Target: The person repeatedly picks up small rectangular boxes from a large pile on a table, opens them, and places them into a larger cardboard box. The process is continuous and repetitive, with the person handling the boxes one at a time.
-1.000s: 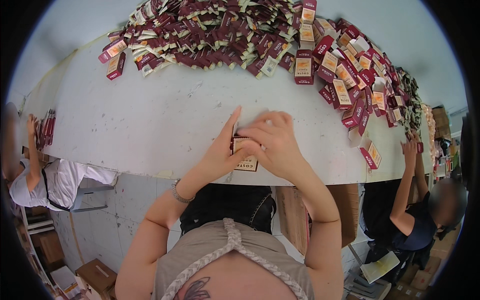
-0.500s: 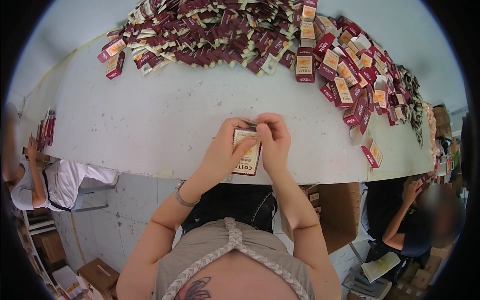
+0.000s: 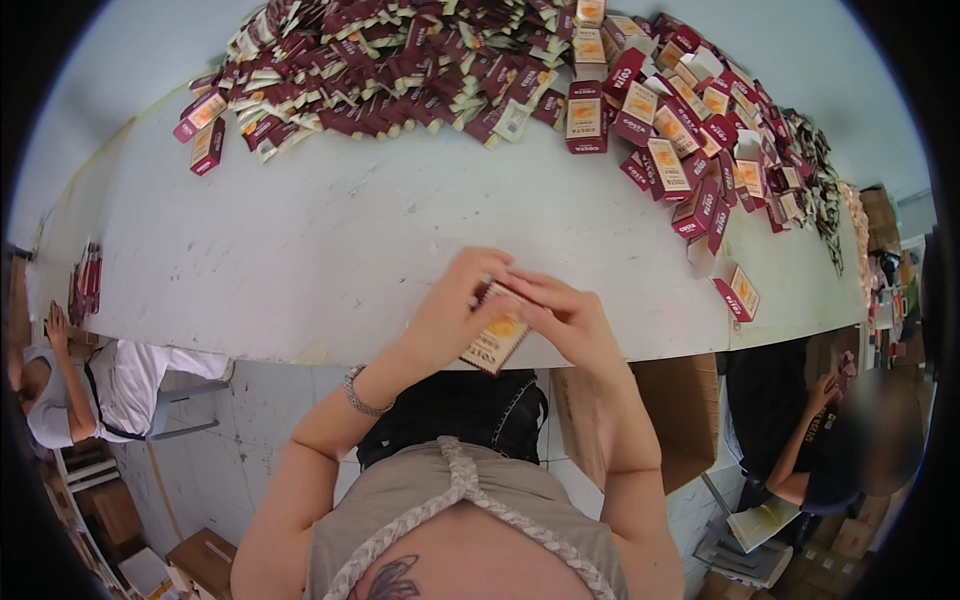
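Near the front edge of the white table (image 3: 320, 230), my left hand (image 3: 445, 310) grips a small cream and burgundy carton (image 3: 492, 348) with a scalloped border and an orange picture, its thumb on the face. My right hand (image 3: 570, 320) holds the same carton at its upper right, thumb on the face and fingers bent over the top end. The carton is tilted, and its upper end is mostly hidden by my fingers.
Burgundy and cream sachets (image 3: 390, 70) heap along the far edge, with many small cartons (image 3: 660, 170) at right. Co-workers (image 3: 55, 385) (image 3: 800, 460) sit at both sides. An open cardboard box (image 3: 670, 420) stands below the table by my right arm.
Both hands have shifted around the carton, closing on its top. The carton has tilted and its lower end has moved down toward me. The right-hand co-worker's hands have moved down.
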`<act>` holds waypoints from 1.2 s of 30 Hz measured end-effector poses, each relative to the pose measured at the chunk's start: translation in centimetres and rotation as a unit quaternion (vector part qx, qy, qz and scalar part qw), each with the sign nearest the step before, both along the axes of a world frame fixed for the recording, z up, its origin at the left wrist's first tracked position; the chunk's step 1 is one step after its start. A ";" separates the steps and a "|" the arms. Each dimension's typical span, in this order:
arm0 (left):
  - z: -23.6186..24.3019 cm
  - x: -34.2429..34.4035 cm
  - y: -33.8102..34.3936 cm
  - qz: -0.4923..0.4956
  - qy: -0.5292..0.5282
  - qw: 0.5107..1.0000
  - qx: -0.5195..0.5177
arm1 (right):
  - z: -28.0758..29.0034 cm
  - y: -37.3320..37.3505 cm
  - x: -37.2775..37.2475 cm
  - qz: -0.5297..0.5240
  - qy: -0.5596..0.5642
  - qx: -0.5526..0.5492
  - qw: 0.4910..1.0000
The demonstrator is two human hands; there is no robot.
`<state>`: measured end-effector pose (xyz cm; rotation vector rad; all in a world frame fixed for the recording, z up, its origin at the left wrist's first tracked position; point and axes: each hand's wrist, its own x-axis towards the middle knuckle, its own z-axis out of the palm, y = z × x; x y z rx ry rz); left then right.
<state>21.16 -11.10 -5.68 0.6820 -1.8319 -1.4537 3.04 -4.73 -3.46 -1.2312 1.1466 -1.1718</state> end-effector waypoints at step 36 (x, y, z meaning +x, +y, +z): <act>0.6 4.6 -5.7 0.122 -0.022 0.991 0.059 | 7.9 -10.0 1.7 0.052 0.284 -0.241 0.927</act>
